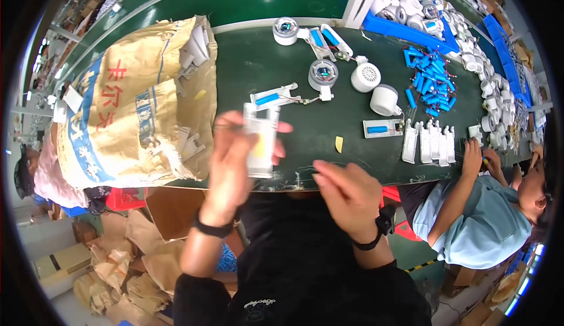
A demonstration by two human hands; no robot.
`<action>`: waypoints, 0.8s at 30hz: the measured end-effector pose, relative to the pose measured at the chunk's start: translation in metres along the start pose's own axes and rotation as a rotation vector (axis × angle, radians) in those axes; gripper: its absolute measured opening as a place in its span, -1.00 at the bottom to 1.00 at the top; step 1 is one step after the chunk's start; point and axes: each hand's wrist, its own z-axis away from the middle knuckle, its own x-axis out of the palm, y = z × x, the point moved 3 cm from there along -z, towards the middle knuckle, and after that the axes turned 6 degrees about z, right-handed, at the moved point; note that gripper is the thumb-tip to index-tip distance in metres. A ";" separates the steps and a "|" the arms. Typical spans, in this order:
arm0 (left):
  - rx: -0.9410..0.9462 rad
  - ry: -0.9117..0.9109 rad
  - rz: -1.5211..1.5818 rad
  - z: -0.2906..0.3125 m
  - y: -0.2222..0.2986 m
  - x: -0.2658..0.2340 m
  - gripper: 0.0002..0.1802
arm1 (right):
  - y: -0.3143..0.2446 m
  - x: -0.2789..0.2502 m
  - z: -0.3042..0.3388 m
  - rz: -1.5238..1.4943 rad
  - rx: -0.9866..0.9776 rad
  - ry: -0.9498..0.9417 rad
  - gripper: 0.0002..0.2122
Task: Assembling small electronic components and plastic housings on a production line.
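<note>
My left hand point(231, 155), slightly blurred, grips a white plastic housing point(261, 149) upright above the table's near edge. A yellow patch shows on the housing beside my fingers. Apart from it, my right hand point(351, 194) hovers at the table edge with fingers loosely bent, thumb and forefinger a little apart, nothing visible between them. A small yellow slip point(339, 144) is just beyond that hand. Behind the held housing lies a white tray-like casing with a blue battery point(267, 100), wired to a round white unit point(323, 75).
A large paper sack point(135, 102) of white parts lies open at the left. Across the table are more round units point(366, 77), a heap of blue batteries point(430, 81) and a row of white casings point(432, 144). A co-worker in a light blue shirt point(482, 220) sits at the right.
</note>
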 end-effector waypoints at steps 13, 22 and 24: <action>-0.220 0.029 0.227 0.008 -0.036 0.022 -0.32 | -0.008 0.037 0.002 0.171 -0.115 -0.051 -0.76; -0.186 0.062 0.209 0.012 -0.036 0.027 -0.32 | -0.013 0.035 -0.001 0.185 -0.173 -0.073 -0.78; -0.173 0.058 0.222 0.012 -0.036 0.027 -0.33 | -0.012 0.034 0.000 0.157 -0.169 -0.117 -0.78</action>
